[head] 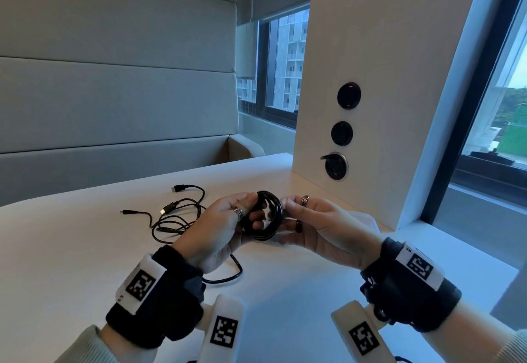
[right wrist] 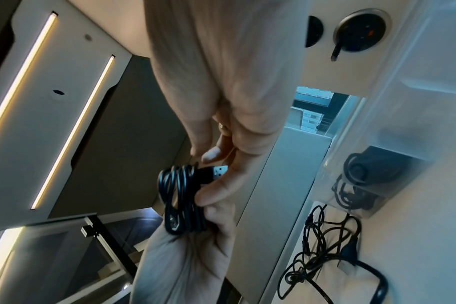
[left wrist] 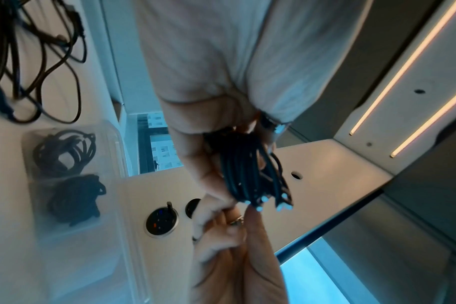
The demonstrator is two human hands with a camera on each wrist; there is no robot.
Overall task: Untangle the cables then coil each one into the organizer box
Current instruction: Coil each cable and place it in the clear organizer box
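Note:
A black cable wound into a small coil (head: 268,214) hangs above the white table between both hands. My left hand (head: 252,208) grips its left side, thumb on top and fingers through the ring. My right hand (head: 285,221) pinches the right side. In the right wrist view the coil (right wrist: 180,195) shows a USB plug (right wrist: 219,170) lying against my right fingers. Several black cables lie in a loose tangle (head: 176,214) on the table to the left. The translucent organizer box (left wrist: 73,232) holds two coiled cables and is mostly hidden behind my right hand in the head view.
A white pillar (head: 370,77) with three round sockets (head: 336,165) stands just behind the hands, at the table's far right. A black cable loop (head: 228,275) lies on the table under my left wrist. A padded bench back runs along the left, and windows along the right.

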